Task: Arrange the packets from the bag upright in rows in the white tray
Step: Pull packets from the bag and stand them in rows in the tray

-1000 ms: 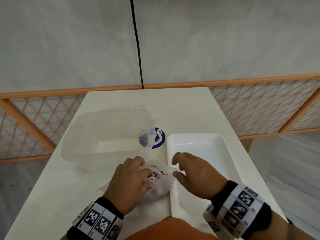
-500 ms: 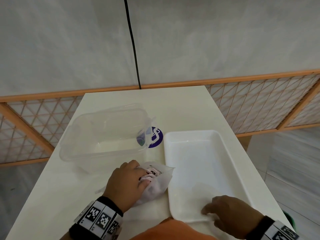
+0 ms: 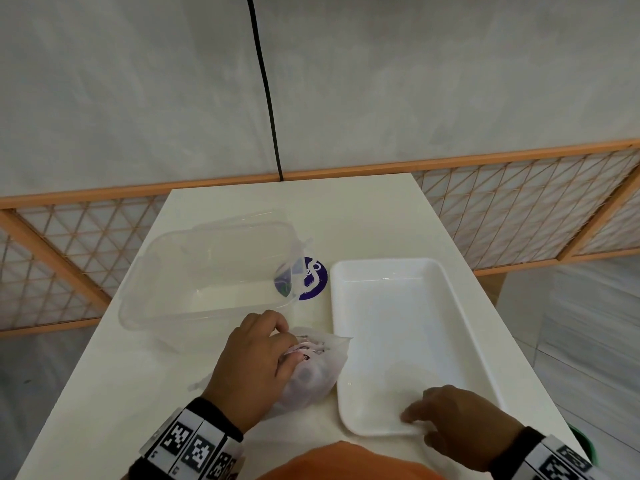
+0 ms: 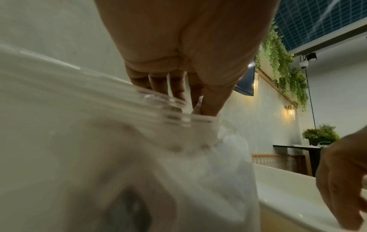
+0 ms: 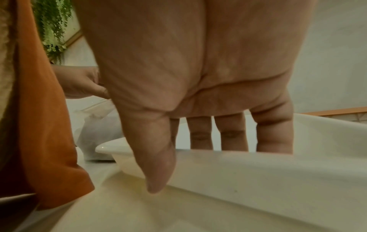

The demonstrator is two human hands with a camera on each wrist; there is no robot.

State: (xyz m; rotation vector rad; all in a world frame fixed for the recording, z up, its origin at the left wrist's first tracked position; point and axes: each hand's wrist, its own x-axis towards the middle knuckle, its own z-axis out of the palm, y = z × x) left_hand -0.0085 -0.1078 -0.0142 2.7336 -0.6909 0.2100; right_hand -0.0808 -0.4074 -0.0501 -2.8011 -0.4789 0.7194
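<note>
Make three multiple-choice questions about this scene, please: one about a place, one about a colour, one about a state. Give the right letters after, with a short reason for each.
1. Where does the bag lie?
A. inside the white tray
B. on the table, left of the white tray
C. inside the clear container

2. What colour is the round sticker on the table?
A. purple
B. red
C. yellow

3. How many packets stand in the white tray?
A. a full row
B. two
C. none yet

Answers:
1. B: the head view shows the bag on the table beside the tray's left rim, with the left hand holding it.
2. A: it is purple with white marks, next to the clear container.
3. C: the tray holds nothing; the right hand only touches its near rim.
</note>
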